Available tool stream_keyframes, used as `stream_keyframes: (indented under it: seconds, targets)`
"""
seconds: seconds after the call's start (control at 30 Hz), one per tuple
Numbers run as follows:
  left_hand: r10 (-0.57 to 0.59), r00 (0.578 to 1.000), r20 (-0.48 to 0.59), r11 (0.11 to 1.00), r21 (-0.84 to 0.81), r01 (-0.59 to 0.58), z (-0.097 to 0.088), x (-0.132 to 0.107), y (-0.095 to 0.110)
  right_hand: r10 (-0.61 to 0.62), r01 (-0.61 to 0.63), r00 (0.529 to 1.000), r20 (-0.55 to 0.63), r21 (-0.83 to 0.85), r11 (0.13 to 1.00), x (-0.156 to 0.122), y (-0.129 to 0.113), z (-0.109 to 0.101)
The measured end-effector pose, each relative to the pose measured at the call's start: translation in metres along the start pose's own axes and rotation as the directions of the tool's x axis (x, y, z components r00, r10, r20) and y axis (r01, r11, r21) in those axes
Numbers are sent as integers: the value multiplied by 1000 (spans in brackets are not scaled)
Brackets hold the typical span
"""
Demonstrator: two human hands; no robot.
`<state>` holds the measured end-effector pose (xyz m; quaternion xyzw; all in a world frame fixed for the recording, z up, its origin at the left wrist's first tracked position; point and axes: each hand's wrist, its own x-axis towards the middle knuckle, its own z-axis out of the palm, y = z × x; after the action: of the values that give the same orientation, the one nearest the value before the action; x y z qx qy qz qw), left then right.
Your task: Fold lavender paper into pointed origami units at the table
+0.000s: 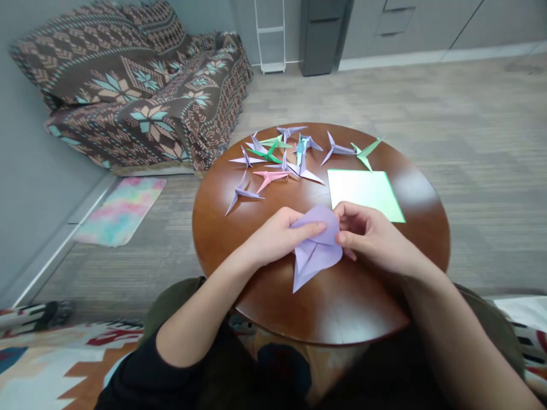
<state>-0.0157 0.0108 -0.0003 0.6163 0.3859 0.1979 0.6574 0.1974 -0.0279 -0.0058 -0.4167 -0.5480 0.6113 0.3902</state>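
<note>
Paper [317,262], purple and part-folded, is pinched over the tabletop [363,310] by left hand [277,238] and right hand [378,239], both nearly closed; its curved flap [318,215] could be creased askew by uneven tugging.

- One head-worn view, from above the near side of the round worktop [359,307], facing forward and down.
- Near: left hand [282,234] and right hand [372,234], over worktop.
- Wide: worktop central; farther off, sofa [149,108] beyond it to left, cabinets [405,34] beyond it to right.
</note>
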Motion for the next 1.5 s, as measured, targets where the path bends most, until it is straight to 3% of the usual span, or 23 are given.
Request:
stream_keyframes:
  seconds: [0.17, 0.4, 0.53, 0.67, 0.93, 1.13, 1.3, 1.43, 1.5]
  targets:
    - [77, 996, -47, 997, -14, -78, 0, 5, -6, -134, 107, 979, -154, -171, 979, -1, -3, 4]
    - [268, 960, -75, 963, -9, -270, -2, 4, 1, -277, 199, 936, -219, -319, 926, 0, -1, 3]
    - [226, 973, -39, 963, -139, -230, -7, 4, -2, -240, 170, 931, -276, -254, 952, 0, 1, 0]
    - [197, 980, -34, 970, -135, -200, -14, 4, -1, -182, 147, 937, -299, -137, 980, 0, 2, -1]
    - [115, 987, 116, 988, -119, -101, -23, 2, 4, -26, 32, 988, -150, 39, 999, 0, 0, 2]
    - [133, 990, 42, 991, -12, -133, -24, 3, 4, 1, -10, 993, -116, -76, 997, 1, -4, 1]
    - [126, 991, -36, 992, -19, -126, -28, 4, 2, 15, -29, 997, -77, -172, 985, 1, -2, 0]
    - [144, 989, -22, 990, -8, -144, -29, 4, -1, -92, 54, 984, -151, -239, 970, 1, 1, 7]
    - [162, 986, -28, 986, -41, -163, -26, 6, -3, -218, 135, 944, -248, -312, 941, 0, 2, 13]
